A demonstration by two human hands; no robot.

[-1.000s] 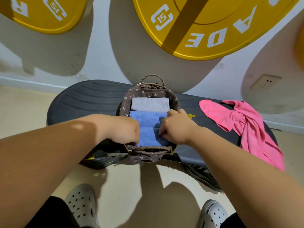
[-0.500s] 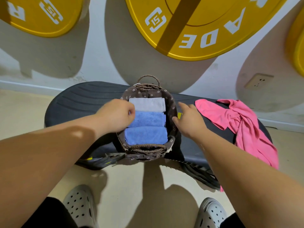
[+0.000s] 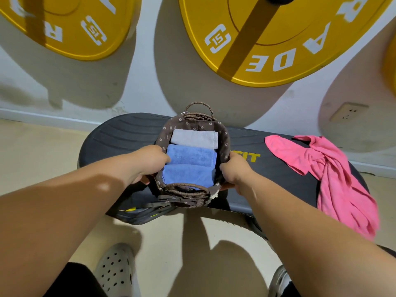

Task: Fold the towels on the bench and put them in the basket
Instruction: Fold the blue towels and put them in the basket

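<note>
While the left hand (image 3: pixel 147 161) and right hand (image 3: pixel 235 170) clasp the wicker basket (image 3: pixel 224 144) at nine and three o'clock, the pink towel (image 3: pixel 334 174) sprawls on the bench (image 3: pixel 120 136) toward three o'clock: probably limp and light, so pinch its corners.

A white wall (image 3: pixel 145 67) fills the upper half, scuffed near its foot. Three yellow weight plates hang against it: one at the upper left (image 3: pixel 70 22), a larger one in the middle (image 3: pixel 278 50) with white lettering and a dark band across its face, and a sliver of a third at the right edge (image 3: pixel 391 61). Hard light throws broad grey-brown shadows below each plate. A beige wall socket (image 3: pixel 348 111) sits low on the right. A pale baseboard (image 3: pixel 42 117) meets the beige floor (image 3: pixel 32 157). A dark ribbed table (image 3: pixel 120 136) stands before the wall.
</note>
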